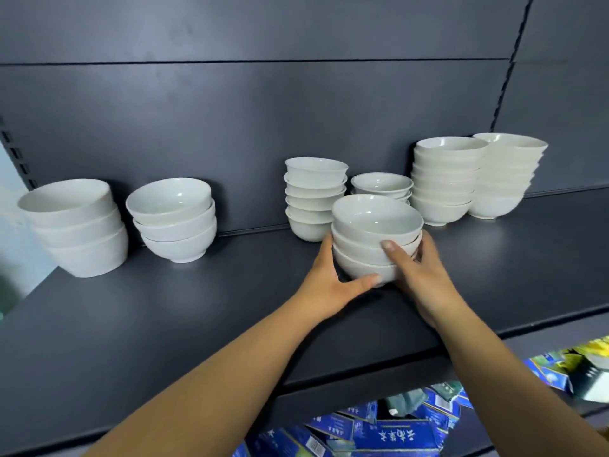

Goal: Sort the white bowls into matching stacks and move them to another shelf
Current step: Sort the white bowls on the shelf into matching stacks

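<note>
Both hands are grasping one stack of three white bowls (375,239) right of the middle of the dark shelf (164,308). Left hand (333,278) is cupping the stack's left side, its thumb lying along the front of the lowest bowl. Right hand (418,268) is wrapping round the right side, its thumb pressing on the middle bowl's rim. The stack's long axis is running upright and its mouth is facing up; whether its foot is touching the shelf cannot be told.

At the far left, a stack of three straight-sided bowls (75,225) is leaning over to the left. Just beside it, a stack of three rounded bowls (174,219) is also tipping left, mouths turning up and leftward. Well apart from these, a taller stack of small bowls (314,199) is standing upright against the back panel (263,110), close to the left hand. A short stack (382,184) is sitting right behind the held bowls, mostly hidden by them. Further right, a tall stack (445,179) is rising upright, and a last stack (504,176), blurred, is touching it at the rim.

Below the shelf, blue cartons (395,435) are lying jumbled, showing white characters upside down that are too blurred to read
</note>
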Motion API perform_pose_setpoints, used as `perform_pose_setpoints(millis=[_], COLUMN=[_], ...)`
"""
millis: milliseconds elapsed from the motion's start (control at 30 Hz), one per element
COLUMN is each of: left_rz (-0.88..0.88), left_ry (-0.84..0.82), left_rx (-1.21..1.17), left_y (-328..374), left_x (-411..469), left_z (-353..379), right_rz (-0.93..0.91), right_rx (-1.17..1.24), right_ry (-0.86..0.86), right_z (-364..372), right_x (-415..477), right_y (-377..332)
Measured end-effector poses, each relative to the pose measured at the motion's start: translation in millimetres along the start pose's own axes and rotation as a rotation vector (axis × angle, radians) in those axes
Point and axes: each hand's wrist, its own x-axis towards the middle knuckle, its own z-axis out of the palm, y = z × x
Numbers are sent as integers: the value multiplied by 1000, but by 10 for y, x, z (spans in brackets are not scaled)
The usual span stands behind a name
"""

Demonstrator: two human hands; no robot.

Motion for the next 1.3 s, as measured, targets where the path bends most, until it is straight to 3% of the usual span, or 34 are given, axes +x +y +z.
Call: perform_pose_setpoints(millis=[333,467,700,867,1300], left_rz=[36,-8,-41,-51,-208], left_ry=[417,494,554,616,662], left_rx=[75,91,134,147,184], left_y=[-133,-211,-253,-369,-484], left_x=[-351,-413,-250,-42,170], left_z=[-384,-693,-990,-1072,-1147], right_rz=[43,155,258,381,369], right_rx=[-24,53,125,77,-9], right_ry=[-202,-347,-427,-366,-209], right_z=[519,814,1196,1407,1651], right_x=[58,177,455,589,788], right_y=[94,192,238,339,463])
